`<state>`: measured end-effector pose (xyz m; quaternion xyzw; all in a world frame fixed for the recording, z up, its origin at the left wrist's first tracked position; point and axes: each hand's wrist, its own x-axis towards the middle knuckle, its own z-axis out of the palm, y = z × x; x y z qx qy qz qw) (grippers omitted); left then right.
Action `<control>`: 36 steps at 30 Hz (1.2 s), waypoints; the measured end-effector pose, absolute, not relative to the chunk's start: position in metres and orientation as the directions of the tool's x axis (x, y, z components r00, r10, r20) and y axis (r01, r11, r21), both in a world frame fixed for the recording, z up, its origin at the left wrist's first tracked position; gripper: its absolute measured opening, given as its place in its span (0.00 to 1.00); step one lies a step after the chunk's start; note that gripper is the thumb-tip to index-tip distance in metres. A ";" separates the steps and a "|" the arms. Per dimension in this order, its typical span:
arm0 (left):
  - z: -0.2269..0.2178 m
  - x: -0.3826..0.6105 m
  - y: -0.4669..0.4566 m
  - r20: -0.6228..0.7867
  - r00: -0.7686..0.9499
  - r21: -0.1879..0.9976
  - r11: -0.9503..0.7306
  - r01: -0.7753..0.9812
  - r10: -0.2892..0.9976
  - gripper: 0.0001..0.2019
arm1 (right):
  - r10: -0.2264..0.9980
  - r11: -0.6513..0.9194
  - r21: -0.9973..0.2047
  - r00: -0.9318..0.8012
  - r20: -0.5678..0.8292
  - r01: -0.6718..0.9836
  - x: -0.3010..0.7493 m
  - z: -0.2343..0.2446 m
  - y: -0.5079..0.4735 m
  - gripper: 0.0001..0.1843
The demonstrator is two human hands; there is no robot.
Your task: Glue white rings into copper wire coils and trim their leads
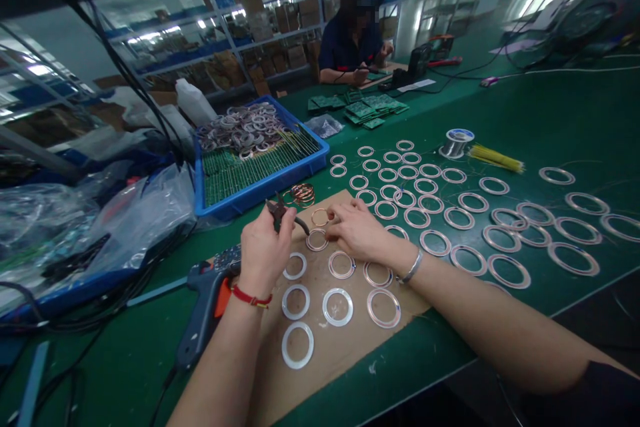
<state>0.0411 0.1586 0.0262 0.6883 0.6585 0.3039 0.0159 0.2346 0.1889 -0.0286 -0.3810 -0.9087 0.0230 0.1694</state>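
My left hand (267, 240) is closed round a pair of dark-jawed pliers (275, 208), held over the left side of a brown cardboard sheet (320, 347). My right hand (355, 228) has its fingers bent together at the edge of a thin copper wire ring (314, 217) near the sheet's far edge. Just in front of that ring lies a white ring with copper on it (309, 246). Closer to me, several plain white rings (287, 345) and copper-lined rings (370, 310) rest on the cardboard. My right fingertips are partly hidden.
Many copper-lined rings (436, 233) spread over the green table at right, near a solder spool (456, 145) and yellow wires (495, 158). A blue tray (265, 185) holds boards and rings. A glue gun (203, 310) lies left. A co-worker (350, 47) sits opposite.
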 end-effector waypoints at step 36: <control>0.049 0.003 0.140 0.551 -0.187 0.673 -0.299 0.677 0.813 0.11 | 0.792 0.609 -0.267 -0.593 0.146 0.747 0.224 -0.013 0.241 0.05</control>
